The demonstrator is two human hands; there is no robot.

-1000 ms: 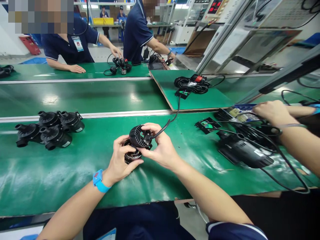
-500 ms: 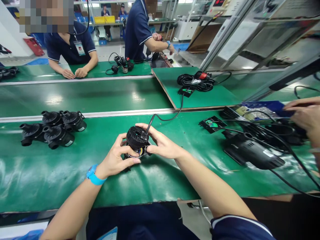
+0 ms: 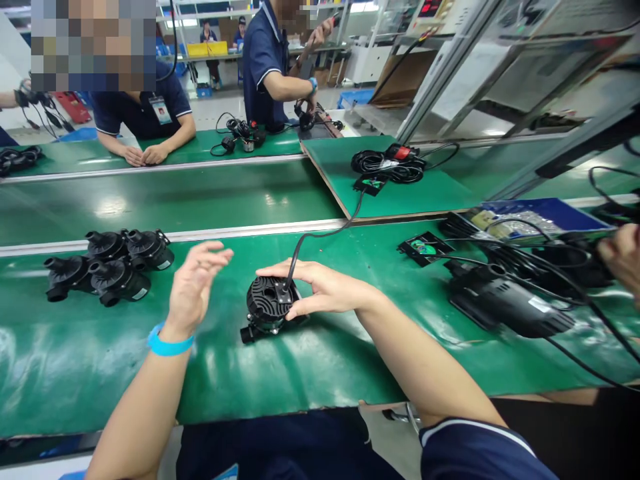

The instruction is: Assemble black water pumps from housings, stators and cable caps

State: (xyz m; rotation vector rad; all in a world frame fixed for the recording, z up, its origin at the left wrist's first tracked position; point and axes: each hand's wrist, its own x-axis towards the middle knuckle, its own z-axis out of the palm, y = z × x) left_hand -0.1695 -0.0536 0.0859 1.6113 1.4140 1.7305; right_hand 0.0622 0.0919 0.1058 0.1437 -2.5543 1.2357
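Note:
A round black pump (image 3: pixel 267 301) with wavy ridges on its end cap stands on the green mat. From a small plate on that cap rises a black cable (image 3: pixel 320 235), which runs to a small open box with a green circuit board (image 3: pixel 371 184) on the raised board. My right hand (image 3: pixel 325 288) grips the pump's right side, thumb in front and fingers over the far edge. To the left of the pump, my left hand (image 3: pixel 196 283) is up off the mat, fingers stretched and holding nothing.
Several black pumps (image 3: pixel 120 275) stand together at left. At right lie a long black pump (image 3: pixel 505 303), cables and another opened box (image 3: pixel 425 249), near a blue tray (image 3: pixel 570 213) of small parts. A co-worker's hand (image 3: pixel 623 257) is at far right; two co-workers are across the bench.
My left hand has let go of the pump and moved up and left. The end cap now sits down on the pump body, hiding the coloured wires. My right hand stays on it.

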